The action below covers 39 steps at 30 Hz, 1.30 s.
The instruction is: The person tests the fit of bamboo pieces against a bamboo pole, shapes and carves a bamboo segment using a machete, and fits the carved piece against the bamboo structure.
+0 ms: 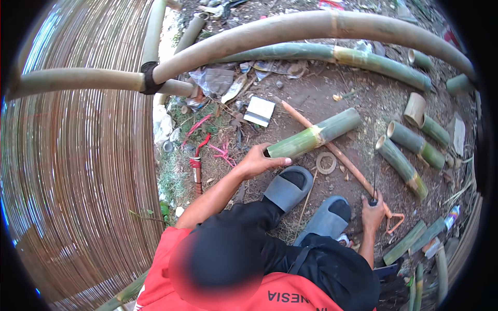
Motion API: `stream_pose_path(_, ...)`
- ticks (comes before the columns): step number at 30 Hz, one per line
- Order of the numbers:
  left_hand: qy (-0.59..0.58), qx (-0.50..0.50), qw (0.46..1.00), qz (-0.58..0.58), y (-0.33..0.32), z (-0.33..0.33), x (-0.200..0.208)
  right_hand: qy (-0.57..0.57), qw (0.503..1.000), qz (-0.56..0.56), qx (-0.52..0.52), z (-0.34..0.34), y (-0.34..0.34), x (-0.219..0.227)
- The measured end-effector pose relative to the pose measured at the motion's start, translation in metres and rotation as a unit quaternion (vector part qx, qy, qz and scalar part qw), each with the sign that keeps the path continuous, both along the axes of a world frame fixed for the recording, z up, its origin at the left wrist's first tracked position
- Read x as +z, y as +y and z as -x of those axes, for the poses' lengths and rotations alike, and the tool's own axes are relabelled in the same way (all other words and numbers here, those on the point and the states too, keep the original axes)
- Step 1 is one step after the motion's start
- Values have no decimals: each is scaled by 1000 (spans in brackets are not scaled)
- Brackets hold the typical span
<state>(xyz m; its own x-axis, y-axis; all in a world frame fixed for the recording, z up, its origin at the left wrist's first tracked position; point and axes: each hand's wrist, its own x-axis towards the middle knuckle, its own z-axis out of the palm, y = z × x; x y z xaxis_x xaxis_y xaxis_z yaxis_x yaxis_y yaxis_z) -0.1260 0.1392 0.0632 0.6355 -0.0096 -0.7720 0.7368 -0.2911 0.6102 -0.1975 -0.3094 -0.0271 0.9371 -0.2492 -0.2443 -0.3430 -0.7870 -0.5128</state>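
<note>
**Steadying a cut bamboo section on bare ground**

The left hand (pixel 258 161) has its fingers wrapped over the near end of a short green bamboo section with a yellow node band (pixel 314 135), pinning it to the dirt, likely so it cannot roll. Right of that section's near end, the right hand (pixel 373 213) is clenched around a thin dark-handled tool (pixel 373 191), held upright. Grey slide sandals (pixel 288 188) sit just below the section. The reddish soil (pixel 363 98) carries more cut bamboo pieces (pixel 402 160) beyond it, outdoors.
</note>
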Motion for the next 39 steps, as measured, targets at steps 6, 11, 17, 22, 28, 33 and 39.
stream_pose_path(6, 9, 247, 967, 60, 47, 23, -4, 62, 996, 56, -29, -9, 7, 8)
stream_pose_path(11, 48, 378, 923, 47, 91, 44, -21, -5, 996, 65, -55, -5, 10, 17)
stream_pose_path(17, 48, 480, 875, 28, 146, 94, -54, -16, 987, 67, -146, -7, 22, 47)
stream_pose_path(22, 77, 529, 844, -45, 161, 119, -71, -56, 973, 84, -206, 10, -12, 39)
stream_pose_path(28, -18, 291, 800, -524, 132, 95, -51, -70, 968, 35, -238, -4, -23, 27)
stream_pose_path(33, -123, 83, 830, -537, 121, 72, -32, -74, 972, -36, -221, -19, 12, 25)
stream_pose_path(39, -64, 66, 873, -479, 133, 62, -34, -70, 972, -56, -216, -14, 27, 35)
